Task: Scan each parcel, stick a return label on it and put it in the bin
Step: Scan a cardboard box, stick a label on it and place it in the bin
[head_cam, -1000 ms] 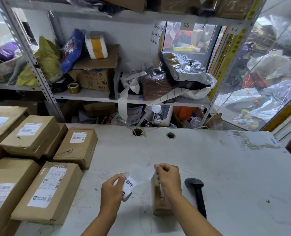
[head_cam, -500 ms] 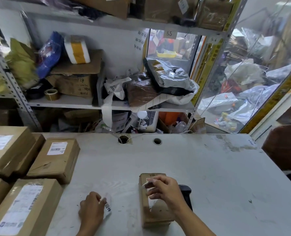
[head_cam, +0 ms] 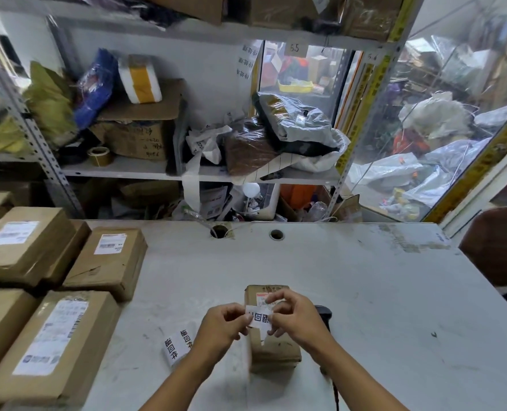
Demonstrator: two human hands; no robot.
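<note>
Parcels [head_cam: 53, 292] in brown wrap crowd the left edge of the grey table [head_cam: 365, 307], stacked and laid side by side, each with a white shipping label facing up. Just right of them, near the front edge, a roll of return labels [head_cam: 177, 345] lies on the tabletop, its black printed characters showing, partly hidden by the left wrist. The left hand [head_cam: 221, 329] is curled, thumb and forefinger pinching the left edge of a single white return label [head_cam: 259, 316]. That label is held just above a small brown parcel [head_cam: 271, 348] lying flat on the table at the centre front. The right hand [head_cam: 293, 317] pinches the label's right edge, fingers bent over the parcel's top; whether the label already touches the parcel is hard to tell, since the fingers cover its edges. Beside the right hand, a black scanner [head_cam: 325, 314] lies on the table, mostly hidden behind the wrist. Behind the table, metal shelves [head_cam: 127, 170] hold boxes and bags.
</note>
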